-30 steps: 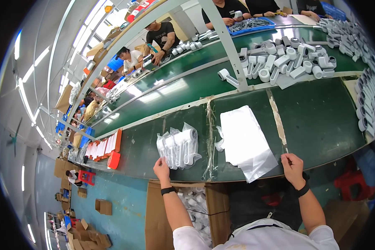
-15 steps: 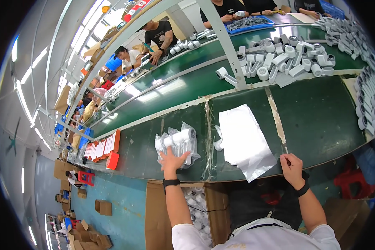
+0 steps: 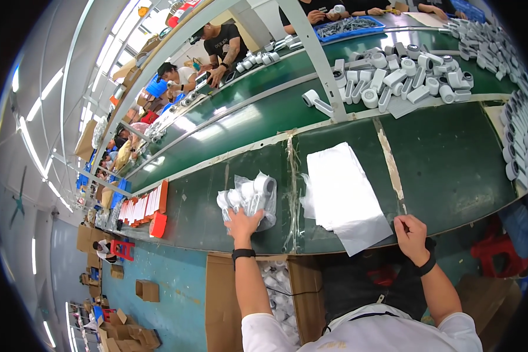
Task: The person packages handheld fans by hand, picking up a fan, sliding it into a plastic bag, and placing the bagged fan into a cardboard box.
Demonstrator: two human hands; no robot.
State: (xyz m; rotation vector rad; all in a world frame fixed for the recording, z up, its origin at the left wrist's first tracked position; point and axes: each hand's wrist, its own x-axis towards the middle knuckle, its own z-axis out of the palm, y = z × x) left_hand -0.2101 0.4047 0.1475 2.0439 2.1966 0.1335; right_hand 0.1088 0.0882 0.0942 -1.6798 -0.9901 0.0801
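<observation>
Touching one plastic-wrapped bundle [image 3: 250,192] is one left hand [image 3: 241,225].

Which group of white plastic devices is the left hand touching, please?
The clear-bagged white bundle on the green table; the left hand rests on it, while the loose white heap lies untouched.

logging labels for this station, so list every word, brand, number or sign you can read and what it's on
Co-worker's black shirt, left of the metal post: small chest lettering, not copied here.
Person's white shirt: yellowish marks, too blurred to read.
Bagged parts, white stack: no readable text.
</observation>
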